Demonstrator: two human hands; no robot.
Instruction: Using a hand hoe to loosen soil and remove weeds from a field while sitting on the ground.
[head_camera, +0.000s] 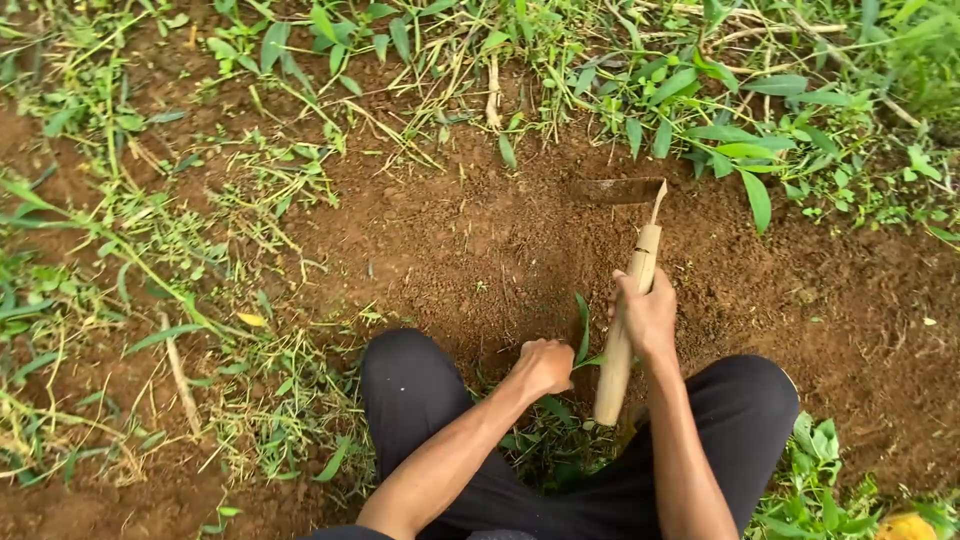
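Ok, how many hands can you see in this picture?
2. The left hand is closed around a green weed near the knees. The right hand grips the wooden handle of a small hoe, whose blade lies on the soil. No other hands show.

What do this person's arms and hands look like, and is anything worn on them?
Both forearms are bare, with no sleeves in view. The left hand and right hand wear no gloves, rings or watch that I can see. Black trousers cover the knees.
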